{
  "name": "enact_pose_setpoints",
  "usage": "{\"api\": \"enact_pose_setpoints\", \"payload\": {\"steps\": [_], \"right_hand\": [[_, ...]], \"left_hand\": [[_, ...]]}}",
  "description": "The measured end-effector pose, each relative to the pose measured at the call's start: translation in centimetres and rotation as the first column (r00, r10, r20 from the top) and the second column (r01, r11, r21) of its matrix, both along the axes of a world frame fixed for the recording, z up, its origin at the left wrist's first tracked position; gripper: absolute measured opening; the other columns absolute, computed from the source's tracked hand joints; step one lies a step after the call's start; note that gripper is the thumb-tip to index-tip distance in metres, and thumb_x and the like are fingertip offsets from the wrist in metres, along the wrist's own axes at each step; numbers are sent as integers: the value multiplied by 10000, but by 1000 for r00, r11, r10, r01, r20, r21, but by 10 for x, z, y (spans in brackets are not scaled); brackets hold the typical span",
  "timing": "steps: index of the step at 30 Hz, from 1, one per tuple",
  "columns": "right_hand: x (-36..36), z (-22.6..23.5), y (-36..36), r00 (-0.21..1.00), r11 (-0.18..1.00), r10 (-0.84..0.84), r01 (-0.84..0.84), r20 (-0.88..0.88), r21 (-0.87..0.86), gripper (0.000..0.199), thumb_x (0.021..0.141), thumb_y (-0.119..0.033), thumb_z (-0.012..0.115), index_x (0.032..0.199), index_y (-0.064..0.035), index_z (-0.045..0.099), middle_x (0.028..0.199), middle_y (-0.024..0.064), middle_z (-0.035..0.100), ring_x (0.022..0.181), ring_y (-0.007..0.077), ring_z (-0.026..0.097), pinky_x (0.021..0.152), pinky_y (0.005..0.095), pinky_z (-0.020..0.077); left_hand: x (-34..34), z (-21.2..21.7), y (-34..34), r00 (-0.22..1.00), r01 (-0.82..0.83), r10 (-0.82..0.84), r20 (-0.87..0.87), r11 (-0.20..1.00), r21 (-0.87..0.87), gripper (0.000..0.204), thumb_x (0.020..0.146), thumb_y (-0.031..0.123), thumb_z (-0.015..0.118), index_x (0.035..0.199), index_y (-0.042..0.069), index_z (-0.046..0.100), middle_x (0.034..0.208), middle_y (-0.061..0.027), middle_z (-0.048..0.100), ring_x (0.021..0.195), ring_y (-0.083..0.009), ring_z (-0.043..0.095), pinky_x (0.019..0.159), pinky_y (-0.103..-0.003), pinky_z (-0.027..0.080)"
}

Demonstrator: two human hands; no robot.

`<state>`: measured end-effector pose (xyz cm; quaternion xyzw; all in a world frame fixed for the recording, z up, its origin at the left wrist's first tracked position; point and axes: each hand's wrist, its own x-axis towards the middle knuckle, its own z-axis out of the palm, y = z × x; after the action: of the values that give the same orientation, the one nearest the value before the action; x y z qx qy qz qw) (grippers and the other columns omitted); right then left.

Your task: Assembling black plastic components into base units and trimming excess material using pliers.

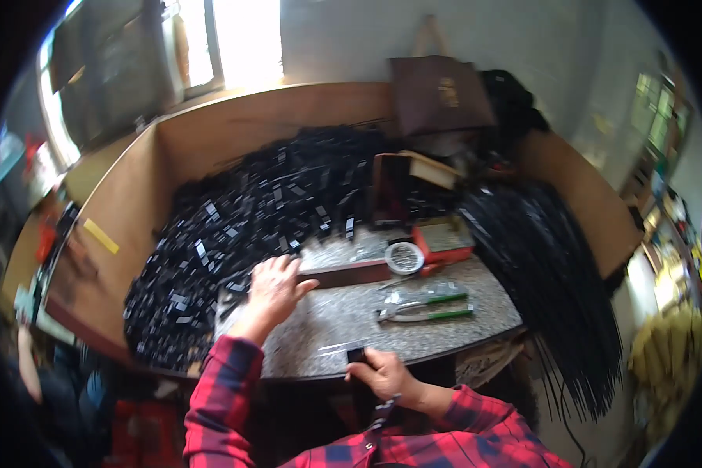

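Observation:
My left hand [273, 290] lies flat on the speckled stone worktop [343, 316], fingers spread, at the edge of a big heap of small black rectangular parts [242, 226]. Whether it grips one is hidden. My right hand [381, 374] is at the near table edge, fingers closed around a small black part [356, 355]. A thin clear strip [331, 349] lies just left of it. Both sleeves are red plaid.
Green-handled pliers [425, 306] lie right of centre. A dark wooden bar [347, 273], a roll of white tape [404, 257] and a red box [443, 240] sit behind. A thick bundle of black strands [554, 281] hangs off the right. Wooden walls [210, 132] ring the bench.

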<state>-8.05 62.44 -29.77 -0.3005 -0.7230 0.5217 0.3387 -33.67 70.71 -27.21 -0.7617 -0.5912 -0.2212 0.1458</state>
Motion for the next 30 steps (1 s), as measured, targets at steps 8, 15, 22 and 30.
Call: {"api": "enact_pose_setpoints", "payload": {"steps": [8,15,22,30], "right_hand": [[-9,-15,0,995,982,-43,59,-95,177,393,925,-341,555,914,52,545,749,278,565,758,430,584,644,435,444],[-8,-25,2,971,954,-118,169,-210,246,457,921,-374,550,919,83,552,783,292,580,797,432,593,683,436,453],[-9,-25,5,981,967,-42,88,-191,238,433,922,-343,549,911,90,533,830,292,575,824,435,579,729,437,441],[-7,-22,4,990,964,-47,80,-135,254,437,917,-339,542,1003,90,531,978,300,570,964,449,546,837,457,424]], "left_hand": [[-15,-17,12,996,-10,24,85,986,-165,328,800,209,666,1017,-27,600,1017,-227,530,959,-402,536,824,-440,451],[-10,-25,32,993,93,-83,81,987,-129,216,784,107,656,934,-32,585,958,-185,507,933,-362,496,834,-428,416],[-21,-30,36,982,175,-170,82,982,-69,134,787,57,610,901,8,559,889,-144,565,860,-340,512,792,-414,418],[36,12,-30,405,299,80,911,930,-214,279,956,204,543,1134,-10,573,930,-76,626,792,-148,583,685,-254,484]]}}
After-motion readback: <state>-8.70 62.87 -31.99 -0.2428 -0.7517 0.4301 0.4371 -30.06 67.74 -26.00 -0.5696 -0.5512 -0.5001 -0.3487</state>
